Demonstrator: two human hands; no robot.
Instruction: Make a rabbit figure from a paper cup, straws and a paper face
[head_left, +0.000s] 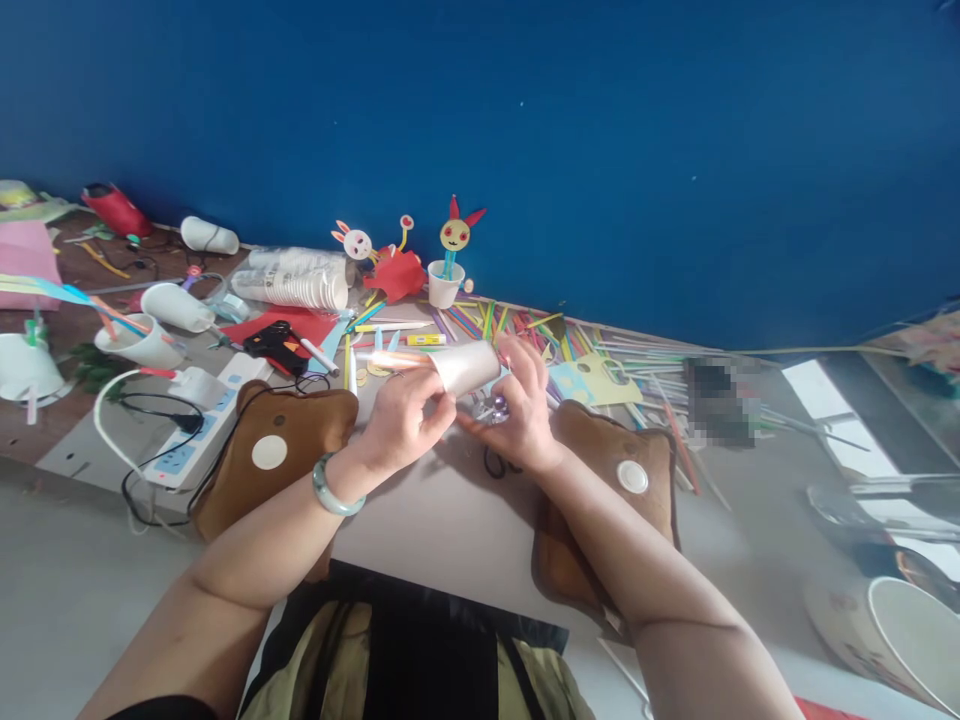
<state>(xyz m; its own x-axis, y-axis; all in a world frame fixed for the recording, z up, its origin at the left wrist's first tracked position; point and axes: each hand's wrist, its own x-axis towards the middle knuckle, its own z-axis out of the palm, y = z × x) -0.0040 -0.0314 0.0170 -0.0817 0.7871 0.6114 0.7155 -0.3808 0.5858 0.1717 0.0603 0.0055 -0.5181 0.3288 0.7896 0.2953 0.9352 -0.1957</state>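
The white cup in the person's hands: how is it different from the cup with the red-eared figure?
The held cup is tipped on its side, while the standing cup is upright.
The held cup is between the left hand and right hand, whereas the standing cup sits near the blue wall, the red-eared figure rising from it.
Both cups look white.

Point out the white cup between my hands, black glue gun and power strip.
White cup (469, 368), head view, on its side wall.
Black glue gun (276, 343), head view, on its body.
Power strip (182, 455), head view, on its socket face.
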